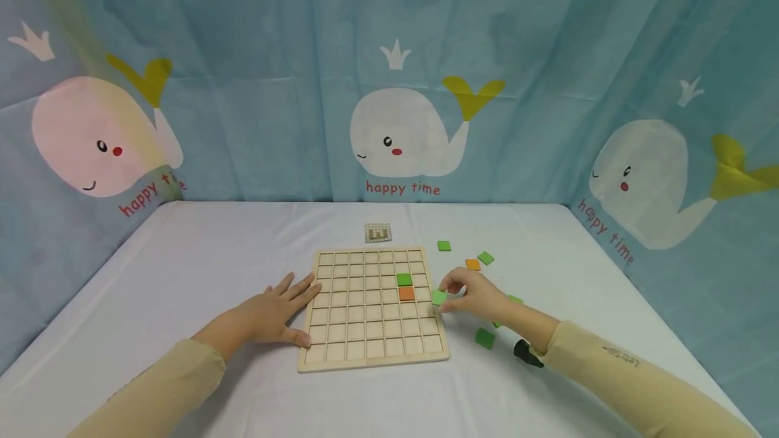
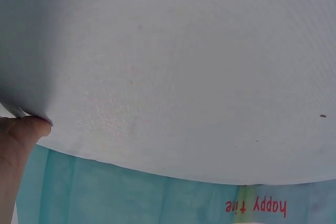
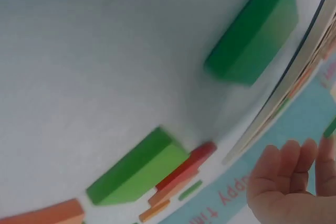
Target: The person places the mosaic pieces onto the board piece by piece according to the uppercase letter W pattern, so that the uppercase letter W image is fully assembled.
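A wooden grid board (image 1: 356, 316) lies flat on the white table. My left hand (image 1: 274, 313) rests at its left edge with the fingers spread, fingertips over the rim. Over by the board's right edge, my right hand (image 1: 481, 297) pinches a light green square tile (image 1: 439, 297) between thumb and fingers. On the board, a green tile (image 1: 404, 280) sits in a cell directly behind an orange tile (image 1: 406, 294). The right wrist view shows the curled fingers (image 3: 289, 169) with a sliver of the green tile (image 3: 331, 128) at the frame's edge.
Loose tiles lie right of the board, among them a green one (image 1: 485, 338), another green one (image 1: 444, 246) and an orange one (image 1: 473, 264). A dark object (image 1: 527, 353) lies beside the right sleeve. Behind the board is a small grid-patterned card (image 1: 378, 232). A curtain (image 1: 268, 120) encloses the table.
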`<action>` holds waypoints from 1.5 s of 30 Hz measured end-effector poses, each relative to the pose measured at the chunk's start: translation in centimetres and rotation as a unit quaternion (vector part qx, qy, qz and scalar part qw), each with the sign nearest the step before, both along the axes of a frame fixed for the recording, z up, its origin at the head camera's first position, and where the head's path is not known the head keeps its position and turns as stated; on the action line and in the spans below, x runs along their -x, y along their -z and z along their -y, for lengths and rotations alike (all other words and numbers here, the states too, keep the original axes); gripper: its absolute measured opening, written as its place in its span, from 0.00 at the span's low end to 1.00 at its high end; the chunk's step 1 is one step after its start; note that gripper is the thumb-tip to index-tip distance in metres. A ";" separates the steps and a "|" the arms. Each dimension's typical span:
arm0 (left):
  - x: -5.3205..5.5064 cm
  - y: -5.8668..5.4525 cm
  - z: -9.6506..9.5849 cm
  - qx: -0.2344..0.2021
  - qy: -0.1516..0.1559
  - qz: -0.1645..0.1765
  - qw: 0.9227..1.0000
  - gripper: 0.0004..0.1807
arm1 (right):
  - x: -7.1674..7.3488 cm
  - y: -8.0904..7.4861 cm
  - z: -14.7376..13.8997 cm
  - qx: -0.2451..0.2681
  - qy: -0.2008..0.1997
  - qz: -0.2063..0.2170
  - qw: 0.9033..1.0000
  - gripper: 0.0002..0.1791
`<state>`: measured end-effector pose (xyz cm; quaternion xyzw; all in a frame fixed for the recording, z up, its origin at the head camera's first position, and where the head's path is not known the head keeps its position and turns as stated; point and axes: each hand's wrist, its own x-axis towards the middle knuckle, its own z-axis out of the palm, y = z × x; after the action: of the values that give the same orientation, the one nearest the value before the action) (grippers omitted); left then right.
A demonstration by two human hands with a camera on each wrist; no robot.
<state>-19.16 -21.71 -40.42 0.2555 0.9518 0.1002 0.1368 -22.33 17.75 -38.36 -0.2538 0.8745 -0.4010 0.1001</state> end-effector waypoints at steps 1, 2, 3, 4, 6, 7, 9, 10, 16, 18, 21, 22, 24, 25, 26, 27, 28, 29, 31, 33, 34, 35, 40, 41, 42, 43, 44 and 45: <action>0.0 0.0 0.0 0.000 0.000 -0.001 1.000 0.59 | -0.1 0.0 0.1 0.002 0.001 0.004 1.000 0.16; 0.0 0.0 0.0 -0.001 0.001 -0.001 1.000 0.59 | -0.1 0.0 0.3 0.004 0.000 0.008 1.000 0.16; 0.0 0.0 0.0 0.001 -0.001 -0.001 1.000 0.59 | -0.2 0.1 0.4 0.006 -0.002 0.013 1.000 0.16; 0.0 0.0 0.0 0.001 -0.001 0.000 1.000 0.59 | -0.3 0.1 0.5 0.006 -0.003 0.016 1.000 0.16; 0.0 0.0 0.0 0.000 -0.001 0.002 1.000 0.59 | -0.4 0.1 0.8 0.003 -0.006 0.017 1.000 0.17; 0.0 0.0 0.0 -0.001 -0.001 0.003 1.000 0.59 | -0.5 0.1 0.9 0.002 -0.007 0.017 1.000 0.17; 0.1 0.0 0.0 0.001 0.001 0.003 1.000 0.59 | -0.7 0.1 1.1 -0.004 -0.006 0.013 1.000 0.17; 0.1 0.0 0.0 0.000 0.003 0.003 1.000 0.59 | -0.8 0.1 1.3 -0.007 -0.005 0.011 1.000 0.17; -0.1 -0.1 -0.1 -0.003 0.004 0.001 1.000 0.58 | -0.8 0.3 1.9 -0.018 0.005 0.004 1.000 0.16; -0.2 -0.2 -0.1 -0.002 0.004 0.001 1.000 0.58 | -0.7 0.5 2.1 -0.021 0.003 0.000 1.000 0.16; -0.3 -0.2 -0.1 0.000 0.003 -0.001 1.000 0.58 | -0.6 0.6 2.3 -0.026 0.001 -0.006 1.000 0.17; -0.3 -0.2 -0.1 0.001 0.004 -0.002 1.000 0.58 | -0.6 0.7 2.4 -0.027 -0.001 -0.006 1.000 0.17; -0.3 -0.2 -0.1 0.001 0.005 -0.004 1.000 0.58 | -0.6 0.7 2.5 -0.029 -0.003 -0.005 1.000 0.17; -0.4 -0.2 -0.2 0.002 0.005 -0.003 1.000 0.58 | -0.6 0.7 2.6 -0.031 -0.003 -0.005 0.999 0.16; -0.4 -0.3 -0.2 0.002 0.005 -0.003 1.000 0.58 | -0.6 0.6 2.7 -0.032 -0.003 -0.003 0.999 0.16; -0.4 -0.3 -0.2 0.001 0.005 -0.002 1.000 0.58 | -0.6 0.6 2.8 -0.032 -0.002 0.000 0.999 0.16; -0.4 -0.4 -0.2 -0.001 0.006 -0.003 1.000 0.58 | -0.6 0.5 2.9 -0.032 0.000 0.004 0.999 0.16; -0.4 -0.4 -0.2 -0.001 0.006 -0.003 1.000 0.58 | -0.6 0.4 3.0 -0.033 0.003 0.008 0.999 0.16; -0.5 -0.6 -0.3 -0.001 0.005 -0.002 1.000 0.58 | -0.5 0.3 3.2 -0.029 0.006 0.021 0.999 0.16; -0.5 -0.6 -0.3 0.001 0.005 -0.003 1.000 0.58 | -0.4 0.3 3.4 -0.021 0.011 0.038 0.999 0.15; -0.5 -0.7 -0.3 0.001 0.005 -0.004 1.000 0.58 | -0.3 0.4 3.5 -0.018 0.013 0.047 0.999 0.15; -0.4 -0.6 -0.3 0.002 0.005 -0.004 1.000 0.58 | -0.2 0.4 3.6 -0.015 0.017 0.056 0.998 0.15; -0.5 -0.7 -0.3 0.000 0.009 -0.005 1.000 0.57 | 0.0 0.7 4.2 -0.003 0.046 0.096 0.994 0.14; -0.5 -0.7 -0.3 0.000 0.009 -0.005 1.000 0.57 | 0.0 0.8 4.3 -0.002 0.051 0.100 0.994 0.14; -0.6 -0.7 -0.3 0.000 0.009 -0.004 1.000 0.57 | 0.0 0.8 4.5 0.000 0.056 0.103 0.993 0.14; -0.6 -0.7 -0.4 0.000 0.008 -0.003 1.000 0.57 | 0.0 0.9 4.6 0.000 0.059 0.104 0.993 0.14; -0.6 -0.8 -0.4 -0.001 0.008 -0.003 1.000 0.57 | 0.0 0.9 4.7 0.001 0.062 0.105 0.993 0.14; -0.6 -0.7 -0.4 -0.001 0.007 -0.003 1.000 0.57 | 0.0 0.9 4.8 -0.001 0.064 0.104 0.993 0.14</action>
<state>-18.54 -21.31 -39.69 0.2628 0.9502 0.0991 0.1350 -22.30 12.91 -39.30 -0.1546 0.8742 -0.4298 0.1647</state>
